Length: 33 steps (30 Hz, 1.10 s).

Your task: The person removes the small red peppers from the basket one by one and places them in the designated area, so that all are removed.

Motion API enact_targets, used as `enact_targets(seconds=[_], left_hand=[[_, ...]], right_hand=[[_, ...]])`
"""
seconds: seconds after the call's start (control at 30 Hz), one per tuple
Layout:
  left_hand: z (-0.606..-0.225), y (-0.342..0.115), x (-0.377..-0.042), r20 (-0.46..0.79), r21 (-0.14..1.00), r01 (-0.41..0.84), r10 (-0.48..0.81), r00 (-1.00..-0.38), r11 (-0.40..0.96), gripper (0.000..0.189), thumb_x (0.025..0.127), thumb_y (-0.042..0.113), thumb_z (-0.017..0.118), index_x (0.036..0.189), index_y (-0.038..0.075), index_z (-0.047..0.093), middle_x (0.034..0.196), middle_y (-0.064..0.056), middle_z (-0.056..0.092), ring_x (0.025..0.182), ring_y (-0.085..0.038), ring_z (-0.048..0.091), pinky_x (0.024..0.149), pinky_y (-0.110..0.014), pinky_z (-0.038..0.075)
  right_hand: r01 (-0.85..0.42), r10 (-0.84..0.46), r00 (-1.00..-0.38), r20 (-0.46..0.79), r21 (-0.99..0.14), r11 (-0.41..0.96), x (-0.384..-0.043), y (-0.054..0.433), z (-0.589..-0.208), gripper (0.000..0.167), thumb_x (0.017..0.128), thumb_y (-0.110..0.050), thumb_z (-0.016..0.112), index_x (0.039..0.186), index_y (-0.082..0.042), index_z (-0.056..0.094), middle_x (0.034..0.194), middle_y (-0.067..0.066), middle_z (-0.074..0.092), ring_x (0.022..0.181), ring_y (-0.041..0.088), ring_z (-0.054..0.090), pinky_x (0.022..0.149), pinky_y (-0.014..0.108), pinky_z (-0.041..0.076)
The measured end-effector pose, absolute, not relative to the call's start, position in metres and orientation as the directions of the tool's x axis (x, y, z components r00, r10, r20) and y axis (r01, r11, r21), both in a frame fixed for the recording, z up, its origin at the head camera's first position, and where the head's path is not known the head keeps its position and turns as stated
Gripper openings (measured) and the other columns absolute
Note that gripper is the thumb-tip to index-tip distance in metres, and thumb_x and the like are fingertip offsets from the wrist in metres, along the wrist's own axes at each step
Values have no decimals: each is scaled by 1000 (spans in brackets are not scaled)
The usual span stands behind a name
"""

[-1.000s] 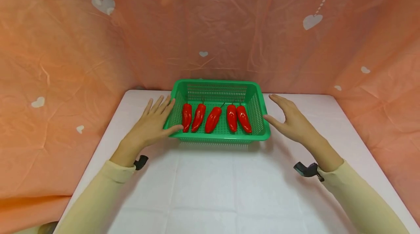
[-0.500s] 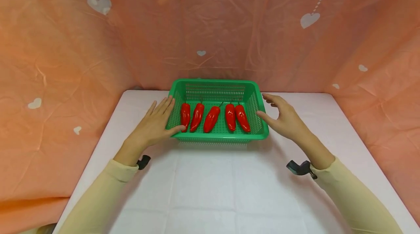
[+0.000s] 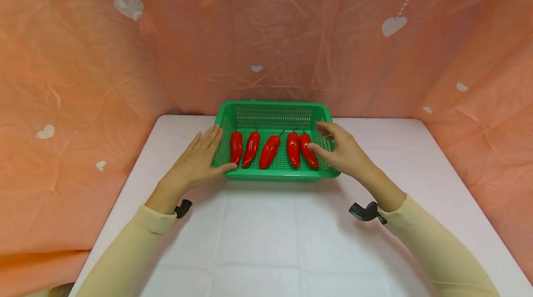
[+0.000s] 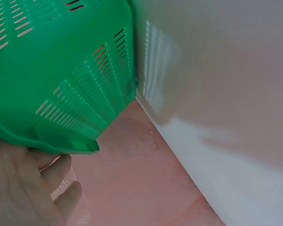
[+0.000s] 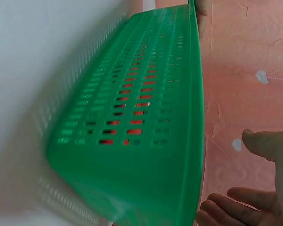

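Left hand [image 3: 192,163] straight-fingered, right hand [image 3: 344,151] relaxed, empty: between them we count five peppers [image 3: 269,152], all in the basket [image 3: 275,173], none lifted.

Glossy, smooth peppers [image 3: 269,152] — basket [image 3: 279,173] of smooth plastic.

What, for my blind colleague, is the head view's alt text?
Five red chili peppers in a green basket on white cloth; a person's left hand touches the basket's left rim, the right hand hovers over its right side.
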<state>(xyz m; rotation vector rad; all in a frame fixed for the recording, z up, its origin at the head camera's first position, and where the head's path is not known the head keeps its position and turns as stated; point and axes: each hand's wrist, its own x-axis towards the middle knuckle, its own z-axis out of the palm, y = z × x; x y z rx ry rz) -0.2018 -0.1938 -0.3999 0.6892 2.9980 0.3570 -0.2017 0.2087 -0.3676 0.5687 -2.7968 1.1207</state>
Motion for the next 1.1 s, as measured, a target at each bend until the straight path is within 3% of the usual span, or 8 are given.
enact_targets(seconds=[0.4,1.1], left_hand=[[-403,-193,-198,11,245,418,428,-904,875,115,99,76,53,170,-3,10,180,-17,4,167,-33,4,136,-50,2],[-404,-191,-198,19,223,399,405,-914,889,115,99,76,53,169,-6,11,179,-20,8,167,-36,7,136,-50,5]], right_hand=[[-326,-327,-936,131,-675,662,-209,183,-371,70,99,-29,80,155,1,51,147,21,60,125,44,63,105,60,56],[-246,-304,-952,32,-671,699,-229,158,-387,65,98,-31,82,146,7,57,128,23,70,117,35,66,98,50,59]])
